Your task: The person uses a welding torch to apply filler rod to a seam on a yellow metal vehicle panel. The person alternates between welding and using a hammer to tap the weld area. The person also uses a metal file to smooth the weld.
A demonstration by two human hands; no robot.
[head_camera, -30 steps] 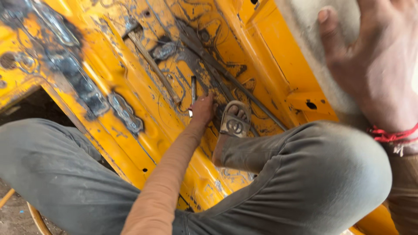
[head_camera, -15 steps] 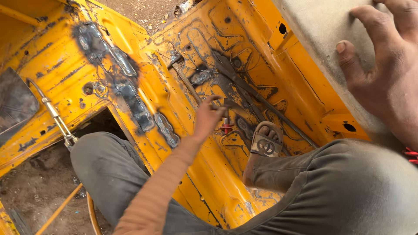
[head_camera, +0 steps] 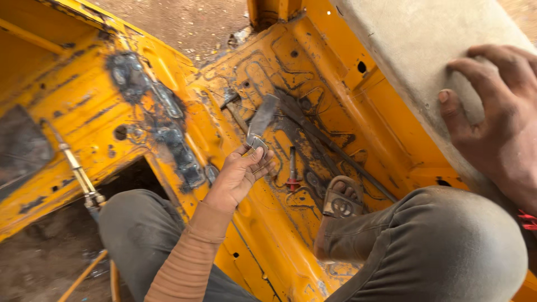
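My left hand holds the lower end of a flat grey metal tool, which points up over the yellow sheet-metal floor panel. My right hand rests palm-down with fingers spread on a dusty grey slab-like surface at the upper right. My right knee in grey trousers fills the lower right, and my sandalled foot stands on the yellow panel. A screwdriver with a red collar lies on the panel just right of my left hand.
A long dark rod lies diagonally across the panel. Black burnt weld patches run along the raised yellow ridge. A threaded metal rod leans at the left over a dark gap. Bare dirt ground shows beyond the yellow body.
My left hand has picked the flat metal tool up off the panel and raised it. The view has swung left and down, and my right hand stays on the grey surface.
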